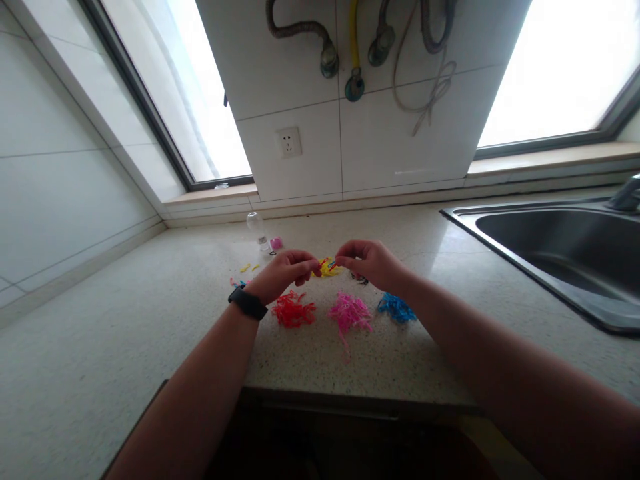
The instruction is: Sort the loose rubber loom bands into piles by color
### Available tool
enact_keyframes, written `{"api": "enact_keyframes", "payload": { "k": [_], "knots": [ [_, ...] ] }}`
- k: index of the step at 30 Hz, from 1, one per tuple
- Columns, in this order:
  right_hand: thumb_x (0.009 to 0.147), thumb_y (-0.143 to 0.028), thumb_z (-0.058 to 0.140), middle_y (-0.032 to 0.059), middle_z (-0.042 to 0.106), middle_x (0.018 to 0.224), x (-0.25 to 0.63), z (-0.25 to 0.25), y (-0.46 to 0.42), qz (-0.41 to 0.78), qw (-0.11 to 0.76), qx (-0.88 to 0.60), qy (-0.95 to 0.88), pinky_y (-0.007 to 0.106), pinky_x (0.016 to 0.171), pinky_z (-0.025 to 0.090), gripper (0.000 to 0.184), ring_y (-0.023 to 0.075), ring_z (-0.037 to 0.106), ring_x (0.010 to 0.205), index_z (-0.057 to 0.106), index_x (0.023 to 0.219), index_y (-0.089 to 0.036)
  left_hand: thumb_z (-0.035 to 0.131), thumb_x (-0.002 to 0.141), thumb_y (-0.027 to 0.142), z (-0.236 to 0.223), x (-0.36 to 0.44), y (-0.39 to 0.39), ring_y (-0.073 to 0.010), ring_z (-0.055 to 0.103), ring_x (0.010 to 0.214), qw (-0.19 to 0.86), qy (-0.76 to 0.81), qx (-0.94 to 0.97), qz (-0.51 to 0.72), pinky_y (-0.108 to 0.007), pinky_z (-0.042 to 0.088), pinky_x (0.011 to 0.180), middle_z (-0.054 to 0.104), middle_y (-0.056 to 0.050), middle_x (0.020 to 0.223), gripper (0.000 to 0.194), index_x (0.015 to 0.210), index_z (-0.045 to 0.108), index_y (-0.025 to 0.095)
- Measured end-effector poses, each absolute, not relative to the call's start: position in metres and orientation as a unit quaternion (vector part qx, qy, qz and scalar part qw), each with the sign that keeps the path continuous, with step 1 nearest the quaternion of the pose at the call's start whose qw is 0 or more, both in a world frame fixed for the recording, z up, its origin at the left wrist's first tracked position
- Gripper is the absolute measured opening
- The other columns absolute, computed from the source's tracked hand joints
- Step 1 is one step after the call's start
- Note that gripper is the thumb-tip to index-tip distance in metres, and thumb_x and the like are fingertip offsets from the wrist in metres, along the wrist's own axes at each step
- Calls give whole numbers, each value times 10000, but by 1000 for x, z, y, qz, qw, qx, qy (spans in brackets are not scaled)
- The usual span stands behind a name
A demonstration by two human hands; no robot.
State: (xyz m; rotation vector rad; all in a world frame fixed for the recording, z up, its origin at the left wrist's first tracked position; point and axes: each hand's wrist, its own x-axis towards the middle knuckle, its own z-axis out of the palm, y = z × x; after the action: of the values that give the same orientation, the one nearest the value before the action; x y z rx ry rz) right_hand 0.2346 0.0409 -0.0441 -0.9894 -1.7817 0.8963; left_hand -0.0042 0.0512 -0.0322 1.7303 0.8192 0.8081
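My left hand [281, 272] and right hand [373, 262] meet over the middle of the worktop [305, 363], fingertips near each other. Each has its thumb and forefinger closed in a pinch, with the other fingers curled in. Between them I have hold of thin coloured strands [324, 262], red toward my left fingertips and some blue-green toward my right; they are too small for me to tell whether they are linked.

Just behind, partly hidden by my fingers, is a yellow pile [329, 271]. A dark pile [359, 279] lies under my right hand. Nearer me, in a row, sit a red pile [294, 311], a pink pile [351, 310] with one strand trailing toward me, and a blue pile [395, 307] beside my right forearm.

Beyond my left hand are a clear bottle [257, 230], a small pink item [276, 243] and a few loose yellow pieces [245, 268]. My left wrist wears a black watch [247, 303]. The steel sink [555, 257] is well off to my right.
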Motion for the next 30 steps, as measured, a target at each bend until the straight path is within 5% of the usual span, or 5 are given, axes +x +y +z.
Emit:
{"api": "enact_keyframes", "payload": {
  "k": [19, 30],
  "knots": [
    [815, -449, 688, -30, 549, 629, 236, -46, 43, 360, 435, -405, -719, 241, 425, 315, 282, 72, 408, 479, 685, 893, -178, 595, 867, 351, -14, -34, 53, -132, 549, 684, 352, 371, 839, 186, -268, 436, 649, 655, -23, 762, 200, 839, 666, 166],
    [808, -430, 685, -40, 514, 608, 236, -46, 41, 382, 420, -400, -720, 238, 422, 293, 272, 69, 393, 467, 668, 881, -169, 585, 843, 346, -24, -50, 62, -123, 485, 611, 282, 391, 875, 47, -251, 339, 565, 566, 12, 665, 203, 774, 668, 174]
  ]
}}
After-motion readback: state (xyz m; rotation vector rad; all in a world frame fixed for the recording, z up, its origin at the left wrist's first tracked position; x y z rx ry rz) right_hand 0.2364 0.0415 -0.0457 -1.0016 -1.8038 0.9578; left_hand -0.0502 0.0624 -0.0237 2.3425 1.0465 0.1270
